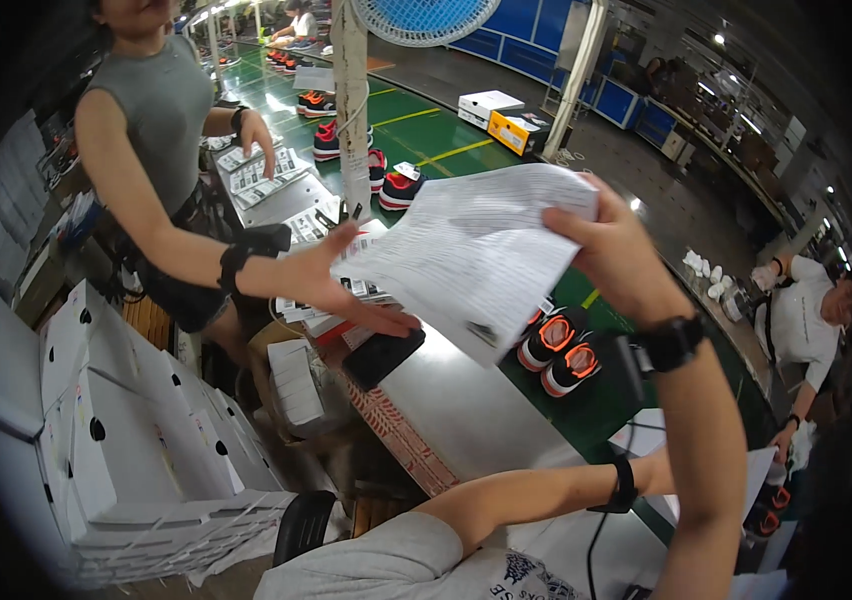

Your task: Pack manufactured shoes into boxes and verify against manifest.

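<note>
My right hand is raised over the bench, pinching white printed sheets at their right edge, thumb in front. The sheets are bent and hang out to the left. From the left, a co-worker's hand reaches with spread fingers beside the sheets' left edge; I cannot tell whether it touches them. My left arm stretches to the right across the bench; my left hand is mostly hidden behind my right forearm, next to white paper. Its fingers do not show.
A black phone-like object lies on the metal tabletop. Black-and-orange shoes stand on the green conveyor. White boxes are stacked at left. A post rises mid-bench, and another worker stands at right.
</note>
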The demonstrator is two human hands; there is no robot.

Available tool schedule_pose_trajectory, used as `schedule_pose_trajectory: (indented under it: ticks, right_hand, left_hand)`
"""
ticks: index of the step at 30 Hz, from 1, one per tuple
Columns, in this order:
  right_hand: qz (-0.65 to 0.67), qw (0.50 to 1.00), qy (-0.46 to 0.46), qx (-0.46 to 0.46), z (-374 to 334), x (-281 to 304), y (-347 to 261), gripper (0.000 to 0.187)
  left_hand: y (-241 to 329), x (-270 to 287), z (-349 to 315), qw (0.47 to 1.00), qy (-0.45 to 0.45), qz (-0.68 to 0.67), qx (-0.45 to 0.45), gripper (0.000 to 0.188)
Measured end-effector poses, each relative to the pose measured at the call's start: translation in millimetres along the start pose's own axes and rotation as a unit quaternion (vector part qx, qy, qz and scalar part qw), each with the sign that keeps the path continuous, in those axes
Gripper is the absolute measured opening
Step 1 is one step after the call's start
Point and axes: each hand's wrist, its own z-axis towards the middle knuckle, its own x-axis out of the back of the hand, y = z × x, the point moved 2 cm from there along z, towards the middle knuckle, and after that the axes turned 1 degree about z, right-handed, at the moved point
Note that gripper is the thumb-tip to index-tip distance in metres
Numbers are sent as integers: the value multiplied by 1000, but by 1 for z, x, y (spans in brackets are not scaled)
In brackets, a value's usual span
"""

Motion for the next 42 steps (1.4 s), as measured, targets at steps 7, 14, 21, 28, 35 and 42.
schedule_pose_trajectory:
  ticks: [7,14,21,28,35,42]
  right_hand:
    - [11,995,74,-67,-6,-26,44,33]
    - [-252,958,38,133,-155,-22,4,33]
    - [-314,802,508,-28,-403,158,-37,28]
    - [-215,830,511,-67,-432,196,38,27]
    - [-275,824,495,-22,-427,196,3,21]
    - [-446,762,469,-18,-432,172,-35,20]
  left_hand:
    - [16,-20,14,927,-22,313,-205,20]
    - [4,16,36,929,-68,336,-140,26]
    - [34,-20,42,935,-79,323,-128,52]
    - [34,-18,39,920,-92,368,-95,58]
    - [31,-22,48,868,-132,463,-126,47]
    - [33,-35,42,847,-140,499,-119,27]
